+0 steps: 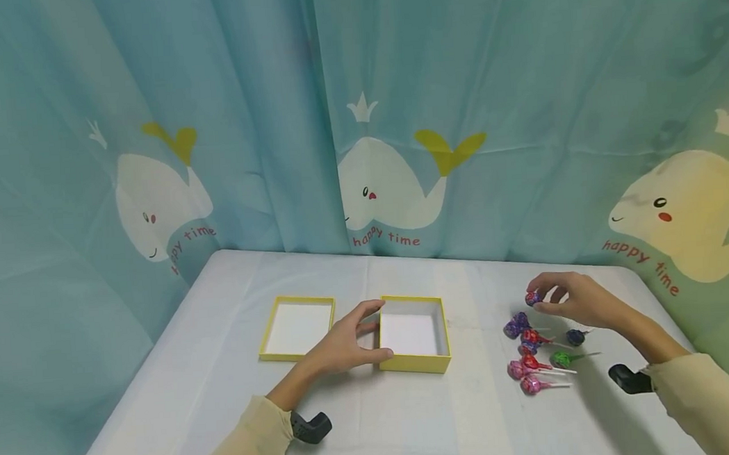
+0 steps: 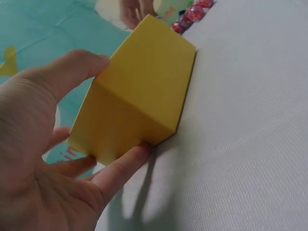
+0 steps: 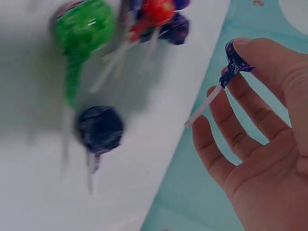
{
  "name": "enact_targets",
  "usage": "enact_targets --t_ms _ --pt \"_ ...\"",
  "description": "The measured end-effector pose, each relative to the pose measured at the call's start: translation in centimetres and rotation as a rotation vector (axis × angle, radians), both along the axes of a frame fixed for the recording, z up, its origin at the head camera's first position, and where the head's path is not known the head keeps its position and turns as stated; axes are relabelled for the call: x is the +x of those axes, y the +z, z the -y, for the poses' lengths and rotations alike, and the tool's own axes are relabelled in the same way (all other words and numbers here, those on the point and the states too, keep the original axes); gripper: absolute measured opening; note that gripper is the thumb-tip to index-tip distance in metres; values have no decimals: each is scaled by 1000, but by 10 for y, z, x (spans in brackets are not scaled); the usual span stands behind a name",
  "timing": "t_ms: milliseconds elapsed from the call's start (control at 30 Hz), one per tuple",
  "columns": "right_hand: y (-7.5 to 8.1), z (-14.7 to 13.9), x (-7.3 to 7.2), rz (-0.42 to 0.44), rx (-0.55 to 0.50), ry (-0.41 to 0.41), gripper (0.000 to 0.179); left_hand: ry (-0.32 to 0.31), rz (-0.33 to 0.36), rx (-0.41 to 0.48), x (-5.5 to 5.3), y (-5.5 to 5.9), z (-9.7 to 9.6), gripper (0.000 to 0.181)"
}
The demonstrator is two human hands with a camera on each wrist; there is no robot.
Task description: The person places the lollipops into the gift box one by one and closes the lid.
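Note:
A wrapped purple lollipop [image 1: 534, 298] is pinched between the thumb and fingers of my right hand [image 1: 578, 300], raised over the table. In the right wrist view its white stick [image 3: 204, 107] slants down past the other fingers. My left hand [image 1: 343, 343] touches the left side of an open yellow box [image 1: 415, 363] with a white inside. The left wrist view shows the thumb [image 2: 79, 72] at the box's upper edge and extended fingers against its side. Under my right hand lie several lollipops, among them a green one [image 1: 560, 359], a dark blue one [image 1: 575, 337] and a pink one [image 1: 530, 384].
A shallow yellow-edged box lid [image 1: 298, 325] lies inside up, left of the box. Everything stands on a white-covered table [image 1: 477, 429]. Behind the table hangs a blue-green curtain [image 1: 268, 87] printed with whales.

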State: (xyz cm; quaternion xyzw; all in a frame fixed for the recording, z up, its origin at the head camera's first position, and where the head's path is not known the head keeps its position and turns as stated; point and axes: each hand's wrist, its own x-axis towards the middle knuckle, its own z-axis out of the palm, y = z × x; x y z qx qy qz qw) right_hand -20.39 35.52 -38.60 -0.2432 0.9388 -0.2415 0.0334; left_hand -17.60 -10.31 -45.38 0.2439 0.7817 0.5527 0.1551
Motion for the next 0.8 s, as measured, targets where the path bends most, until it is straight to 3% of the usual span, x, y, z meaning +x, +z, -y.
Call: enact_targets --t_ms 200,433,800 --pt "17 11 -3 -35 -45 69 24 -2 -5 6 -2 -2 1 86" --pt "37 34 -9 -21 -50 84 24 8 -2 19 0 -3 1 86" --pt "42 80 -18 10 -79 135 24 23 30 71 0 -6 0 85"
